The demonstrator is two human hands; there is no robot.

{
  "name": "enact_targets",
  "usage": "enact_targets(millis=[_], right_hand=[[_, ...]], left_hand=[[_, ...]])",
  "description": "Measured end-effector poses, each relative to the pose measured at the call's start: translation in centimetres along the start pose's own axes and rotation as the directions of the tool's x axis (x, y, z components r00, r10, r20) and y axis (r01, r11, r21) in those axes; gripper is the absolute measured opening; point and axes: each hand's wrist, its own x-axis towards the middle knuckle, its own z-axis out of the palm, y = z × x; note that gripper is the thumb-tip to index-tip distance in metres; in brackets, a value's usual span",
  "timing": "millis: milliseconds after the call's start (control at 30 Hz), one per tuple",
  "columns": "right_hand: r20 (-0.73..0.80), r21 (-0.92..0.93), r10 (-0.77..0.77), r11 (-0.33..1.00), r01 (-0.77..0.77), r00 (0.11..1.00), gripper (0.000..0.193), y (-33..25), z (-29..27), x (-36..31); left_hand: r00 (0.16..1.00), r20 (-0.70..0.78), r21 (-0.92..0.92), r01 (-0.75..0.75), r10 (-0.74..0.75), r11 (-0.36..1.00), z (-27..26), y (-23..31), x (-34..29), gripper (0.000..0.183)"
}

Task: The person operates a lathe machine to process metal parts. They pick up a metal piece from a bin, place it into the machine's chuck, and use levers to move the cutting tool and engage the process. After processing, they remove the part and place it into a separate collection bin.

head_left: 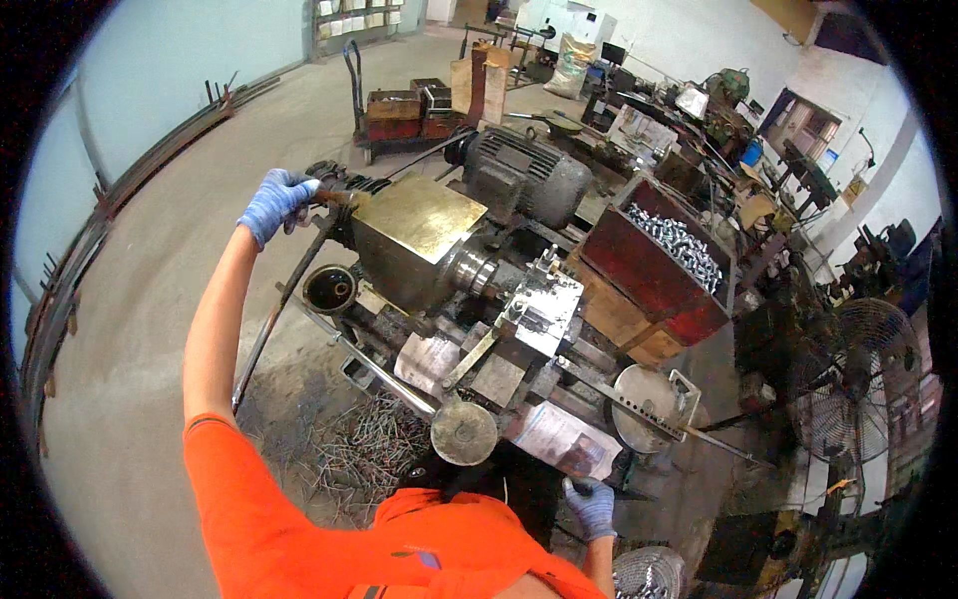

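Observation:
My left hand (pixel 271 207), in a blue-grey knit glove, reaches out to the far left end of a small lathe. Its fingers are closed round the end of a short brown handle (pixel 333 196) beside the brass-coloured headstock cover (pixel 424 216). The chuck (pixel 471 270) faces a shiny metal tool block (pixel 544 311) on the carriage. Low on the right is my right hand (pixel 591 506), gloved alike, with curled fingers, just below a printed plastic sheet (pixel 567 440). What lies in those fingers, if anything, is hidden. A round handwheel (pixel 464 432) sits in front of my body.
A red bin (pixel 649 262) of small metal parts stands right of the lathe, behind it an electric motor (pixel 527 175). Metal shavings (pixel 374 444) litter the floor at lower left. A large fan (pixel 853 379) is at the right; a wire basket (pixel 649 574) holds parts near my right forearm.

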Motion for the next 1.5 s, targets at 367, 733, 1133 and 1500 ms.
enact_targets(millis=[367, 733, 1133, 1500], right_hand=[[-0.005, 0.008, 0.057, 0.998, -0.057, 0.998, 0.027, 2.0, 0.6, 0.0], [0.043, -0.218, 0.075, 0.974, -0.064, 0.996, 0.042, 0.8, -0.7, -1.1], [-0.027, -0.229, 0.13, 0.964, -0.133, 0.991, 0.04, 2.5, -4.0, -2.1], [-0.255, -0.255, 0.347, 0.876, -0.409, 0.903, 0.05, 7.0, -7.1, -7.1]], left_hand=[[0.918, -0.024, 0.196, -0.384, 0.396, 0.902, 9.1, 0.2, 0.2, 0.027], [0.844, 0.349, 0.574, -0.536, 0.407, 0.62, 11.8, 1.7, -2.7, 0.035], [0.824, 0.072, 0.745, -0.419, 0.562, 0.519, 0.9, -9.9, -5.5, 0.029], [0.921, 0.115, 0.397, 0.302, -0.373, 0.867, 0.5, -16.4, -9.1, 0.05]])
